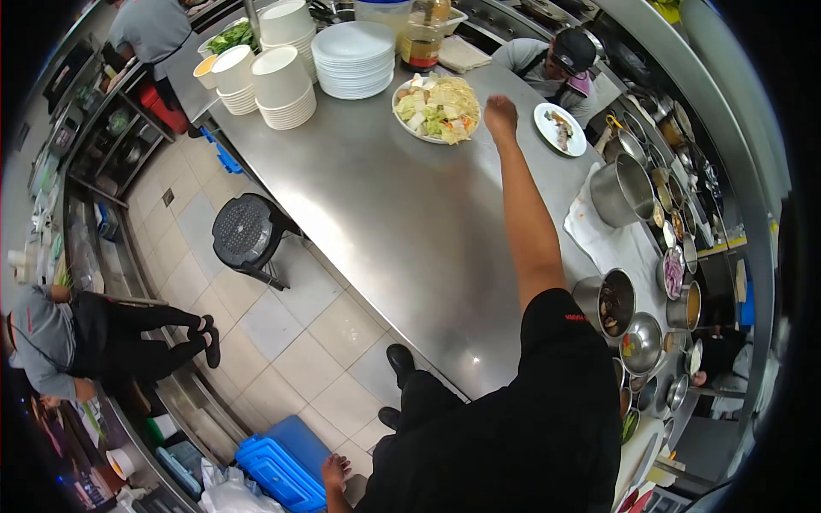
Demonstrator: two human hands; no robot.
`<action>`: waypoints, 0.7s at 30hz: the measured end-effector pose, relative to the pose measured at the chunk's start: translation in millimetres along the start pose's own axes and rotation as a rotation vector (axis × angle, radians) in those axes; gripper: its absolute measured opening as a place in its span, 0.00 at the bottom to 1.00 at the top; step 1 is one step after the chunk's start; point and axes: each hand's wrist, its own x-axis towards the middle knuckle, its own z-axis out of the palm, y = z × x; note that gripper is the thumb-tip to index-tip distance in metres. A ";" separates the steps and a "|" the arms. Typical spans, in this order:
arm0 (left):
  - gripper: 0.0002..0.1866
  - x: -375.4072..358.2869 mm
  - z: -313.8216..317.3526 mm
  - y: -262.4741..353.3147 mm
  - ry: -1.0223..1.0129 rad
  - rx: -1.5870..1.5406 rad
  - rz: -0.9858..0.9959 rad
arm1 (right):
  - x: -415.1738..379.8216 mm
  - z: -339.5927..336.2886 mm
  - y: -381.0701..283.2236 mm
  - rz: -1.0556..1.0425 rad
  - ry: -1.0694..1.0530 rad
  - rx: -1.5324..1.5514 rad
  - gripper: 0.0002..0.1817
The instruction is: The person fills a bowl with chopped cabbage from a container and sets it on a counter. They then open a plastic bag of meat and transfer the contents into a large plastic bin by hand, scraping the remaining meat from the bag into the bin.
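Bowl, round and white [403, 120], heaped with chopped pale greens, white chunks and fine yellow strands: sits on the brushed-steel worktop [368, 214], near its far end. From my remote seat I log the right hand [501, 114] just beside it, fingers curled into a near-closed fist; I cannot tell whether anything is inside the fist. Left hand [336, 470] hangs low, fingers half open, nothing seen in it, near the lidded blue plastic bin [286, 462] in my view; depth between them unclear.

Around the bowl: tall stack of white plates [353, 64], bottle of dark liquid with a red label [423, 38], white plate with food scraps [575, 150] on the hand's other side.

Hazards, my judgement: the heap reaches the rim, so a sideways brush of the knuckles could shed strands onto the steel. An outward swing could catch the scraps plate. A hard shove on the bowl could carry it into the bottle or the plate stack. A co-worker in a dark cap [569, 60] is close by the worktop; a fast reach risks contact.
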 end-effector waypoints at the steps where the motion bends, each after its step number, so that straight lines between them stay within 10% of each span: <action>1: 0.08 0.3 -2.6 -2.8 -0.007 0.009 0.002 | 12.7 4.8 25.2 0.056 -0.144 -0.260 0.16; 2: 0.08 0.7 -5.1 -5.4 -0.014 0.007 -0.066 | 5.5 -2.2 28.6 0.061 -0.136 -0.262 0.16; 4: 0.10 2.8 -8.9 -8.3 -0.026 0.048 -0.148 | -18.8 -13.9 32.1 0.537 -0.616 0.682 0.16; 7: 0.11 11.0 -11.1 -8.0 0.008 0.058 -0.160 | -30.9 -9.9 24.6 0.511 -0.683 0.867 0.17; 21: 0.11 23.2 -0.8 18.2 -0.041 0.131 0.011 | -60.9 18.8 13.0 0.609 -0.380 0.946 0.18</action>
